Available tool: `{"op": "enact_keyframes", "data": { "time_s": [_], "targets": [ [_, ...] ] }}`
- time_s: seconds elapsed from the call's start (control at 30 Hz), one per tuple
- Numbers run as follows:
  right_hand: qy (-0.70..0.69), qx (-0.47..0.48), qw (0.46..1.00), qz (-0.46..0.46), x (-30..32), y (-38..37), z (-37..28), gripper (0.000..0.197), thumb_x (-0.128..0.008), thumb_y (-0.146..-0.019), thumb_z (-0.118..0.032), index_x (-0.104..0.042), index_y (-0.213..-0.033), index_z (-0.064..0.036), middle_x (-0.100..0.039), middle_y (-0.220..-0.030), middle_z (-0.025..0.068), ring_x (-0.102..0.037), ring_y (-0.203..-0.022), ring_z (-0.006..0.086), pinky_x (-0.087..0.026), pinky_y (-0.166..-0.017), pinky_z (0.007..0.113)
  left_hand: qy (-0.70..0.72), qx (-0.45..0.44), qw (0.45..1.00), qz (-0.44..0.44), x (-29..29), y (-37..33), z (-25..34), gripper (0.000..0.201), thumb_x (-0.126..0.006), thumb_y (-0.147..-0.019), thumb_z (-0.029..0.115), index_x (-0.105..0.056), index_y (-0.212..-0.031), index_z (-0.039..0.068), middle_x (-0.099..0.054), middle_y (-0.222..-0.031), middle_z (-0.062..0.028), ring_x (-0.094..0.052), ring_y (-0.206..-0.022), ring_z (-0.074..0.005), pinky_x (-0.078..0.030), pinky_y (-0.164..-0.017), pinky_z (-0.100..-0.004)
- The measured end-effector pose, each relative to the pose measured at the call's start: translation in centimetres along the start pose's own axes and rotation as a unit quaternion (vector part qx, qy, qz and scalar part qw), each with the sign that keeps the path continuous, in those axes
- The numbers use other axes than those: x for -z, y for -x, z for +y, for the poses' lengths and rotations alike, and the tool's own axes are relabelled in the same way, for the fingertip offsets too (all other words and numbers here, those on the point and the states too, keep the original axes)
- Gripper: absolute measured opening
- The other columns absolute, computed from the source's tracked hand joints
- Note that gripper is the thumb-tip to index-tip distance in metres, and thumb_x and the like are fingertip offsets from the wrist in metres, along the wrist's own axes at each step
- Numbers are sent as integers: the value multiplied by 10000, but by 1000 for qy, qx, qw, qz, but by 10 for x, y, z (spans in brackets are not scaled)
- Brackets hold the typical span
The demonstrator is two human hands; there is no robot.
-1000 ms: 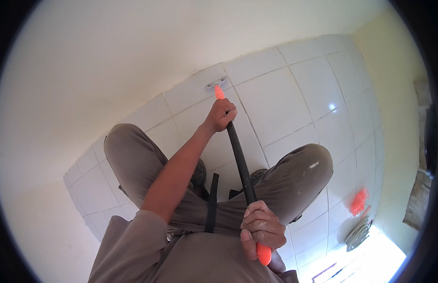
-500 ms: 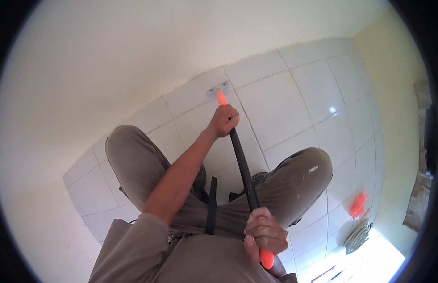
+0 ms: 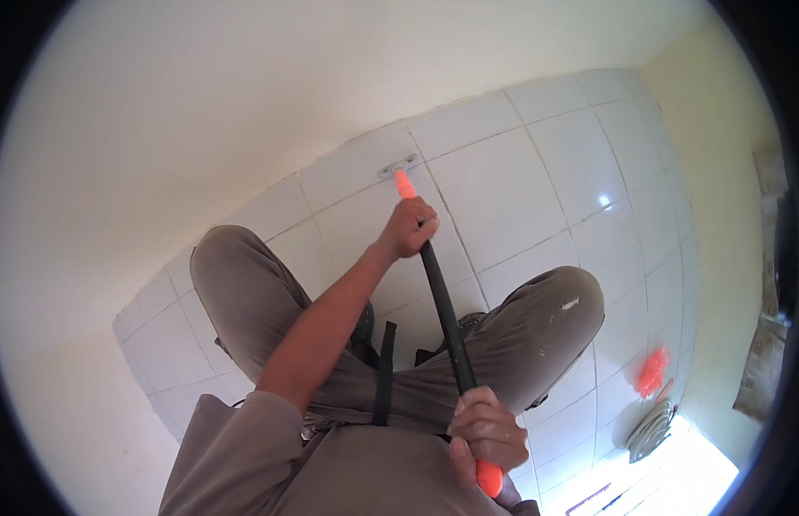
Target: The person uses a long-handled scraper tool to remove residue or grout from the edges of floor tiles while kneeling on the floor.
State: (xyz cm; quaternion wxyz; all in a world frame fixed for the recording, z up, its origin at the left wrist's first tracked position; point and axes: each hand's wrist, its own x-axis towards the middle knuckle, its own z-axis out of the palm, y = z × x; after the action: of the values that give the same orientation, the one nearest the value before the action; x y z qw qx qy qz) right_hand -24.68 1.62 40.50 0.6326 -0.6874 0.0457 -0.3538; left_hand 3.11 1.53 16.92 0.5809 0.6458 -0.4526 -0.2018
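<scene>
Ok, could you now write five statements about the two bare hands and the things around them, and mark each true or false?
1. The left hand grips the long black pole with orange ends. True.
2. The right hand hangs free. False: the right hand grips the pole's lower part.
3. A flat pale head is at the pole's far end. True.
4. The crumpled red plastic lies on the person's left. False: it lies on the right.
5. The white tiles show joint lines. True.

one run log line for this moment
left hand: grips pole near flat head | right hand: grips pole by orange end | flat head: over tiles | right side: red plastic
</scene>
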Motion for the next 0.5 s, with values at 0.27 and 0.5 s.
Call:
{"op": "enact_keyframes", "data": {
  "time_s": [0.27,0.5],
  "targets": [
    [17,1,1000,12,-5,-7,1,329,-638,-730,106,-414,-531,-29,-550,-550,96,-559,-494,210,-509,-633,399,5,18,1000,-10,2,-5,-1,224,-580,-768,168,-538,-592,36,-550,-579,-85,-514,-604,-253,-419,-619,-364],
    [11,-8,1000,6,1,-7,5,313,-619,-715,110,-419,-521,-33,-540,-532,89,-547,-483,201,-504,-632,392,-23,-19,999,-13,0,-8,-7,258,-580,-766,182,-519,-570,27,-532,-558,-92,-499,-595,-229,-397,-605,-362]
  ]
}}
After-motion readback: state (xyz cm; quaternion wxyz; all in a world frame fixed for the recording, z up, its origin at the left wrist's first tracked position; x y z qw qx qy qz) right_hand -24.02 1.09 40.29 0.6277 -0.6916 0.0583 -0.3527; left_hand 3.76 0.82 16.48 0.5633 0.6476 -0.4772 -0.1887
